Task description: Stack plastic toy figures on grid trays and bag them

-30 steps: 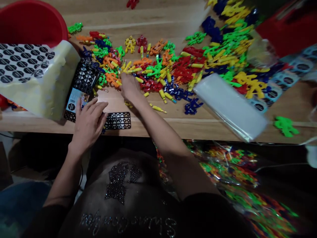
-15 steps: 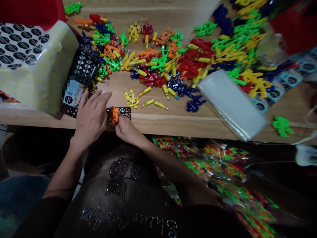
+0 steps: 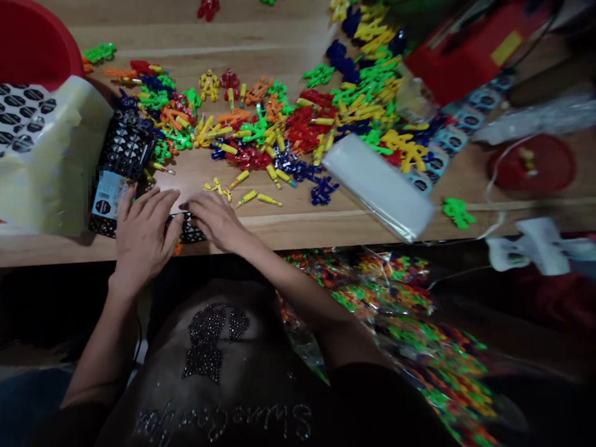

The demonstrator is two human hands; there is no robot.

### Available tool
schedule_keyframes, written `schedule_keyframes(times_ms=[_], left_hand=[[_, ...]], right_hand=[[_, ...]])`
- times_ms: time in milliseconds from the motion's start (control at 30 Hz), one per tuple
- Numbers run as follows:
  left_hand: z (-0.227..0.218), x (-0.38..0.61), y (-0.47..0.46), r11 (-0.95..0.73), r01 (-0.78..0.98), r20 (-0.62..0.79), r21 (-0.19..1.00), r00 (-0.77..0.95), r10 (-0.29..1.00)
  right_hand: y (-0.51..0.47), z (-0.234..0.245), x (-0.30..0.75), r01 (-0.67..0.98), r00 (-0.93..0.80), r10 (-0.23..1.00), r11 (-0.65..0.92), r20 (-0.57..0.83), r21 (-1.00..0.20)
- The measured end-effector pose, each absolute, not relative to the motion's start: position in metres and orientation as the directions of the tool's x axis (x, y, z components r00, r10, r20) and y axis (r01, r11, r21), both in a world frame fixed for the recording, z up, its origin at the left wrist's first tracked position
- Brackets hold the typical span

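Observation:
My left hand [image 3: 145,231] lies with its fingers stretched over a black perforated tray [image 3: 193,230], thumb on the right side. A bit of an orange plastic toy figure [image 3: 177,248] peeks out below the thumb; the rest is hidden. Close by, my right hand [image 3: 216,217] bends over the tray, fingers together and tips beside the left thumb. What those fingertips hold, if anything, cannot be made out. A blue printed card [image 3: 109,195] rests on black perforated pieces just left of my left hand. Yellow robot figure parts [image 3: 218,187] lie behind my right hand.
Coloured toy figures [image 3: 302,127] and yellow tubes [image 3: 246,197] spread across the wooden table. A stack of clear bags [image 3: 379,186] lies right of centre. At left are a red tub [image 3: 41,37] and a sticker sheet [image 3: 51,180]. Filled bags [image 3: 395,298] sit below the table edge.
The view has shifted right. The orange figure, earlier in my right hand, now shows only partly below my left thumb. My right hand has moved over the tray, up against my left.

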State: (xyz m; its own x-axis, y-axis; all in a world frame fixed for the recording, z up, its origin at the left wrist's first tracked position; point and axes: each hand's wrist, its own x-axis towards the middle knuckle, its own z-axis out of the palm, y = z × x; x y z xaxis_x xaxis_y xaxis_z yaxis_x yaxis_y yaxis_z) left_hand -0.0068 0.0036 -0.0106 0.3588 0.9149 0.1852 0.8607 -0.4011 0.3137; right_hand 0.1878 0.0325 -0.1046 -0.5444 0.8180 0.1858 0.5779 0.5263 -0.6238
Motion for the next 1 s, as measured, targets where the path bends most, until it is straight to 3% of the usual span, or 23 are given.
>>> schedule_keyframes(times_ms=[133,433,700,867,1000], left_hand=[[-0.01,-0.007,0.005,-0.422,0.847,0.226,0.322,0.364,0.904],[-0.012,-0.007,0.005,-0.416,0.861,0.234,0.291,0.358,0.904],[-0.012,-0.005,0.003,-0.421,0.87,0.247,0.257,0.362,0.899],[-0.01,-0.005,0.004,-0.412,0.872,0.233,0.265,0.357,0.905],[-0.009,-0.006,0.005,-0.412,0.864,0.232,0.29,0.354,0.906]], right_hand=[[0.05,-0.115,0.226,0.752,-0.405,0.897,0.438,0.178,-0.493],[0.065,-0.153,0.336,0.886,-0.149,0.929,0.277,0.339,-0.371],[0.115,-0.142,0.354,0.862,0.034,0.912,0.181,0.409,-0.474],[0.126,-0.13,0.282,0.781,-0.081,0.932,0.28,0.354,-0.558],[0.134,-0.128,0.233,0.801,-0.094,0.958,0.234,0.27,-0.551]])
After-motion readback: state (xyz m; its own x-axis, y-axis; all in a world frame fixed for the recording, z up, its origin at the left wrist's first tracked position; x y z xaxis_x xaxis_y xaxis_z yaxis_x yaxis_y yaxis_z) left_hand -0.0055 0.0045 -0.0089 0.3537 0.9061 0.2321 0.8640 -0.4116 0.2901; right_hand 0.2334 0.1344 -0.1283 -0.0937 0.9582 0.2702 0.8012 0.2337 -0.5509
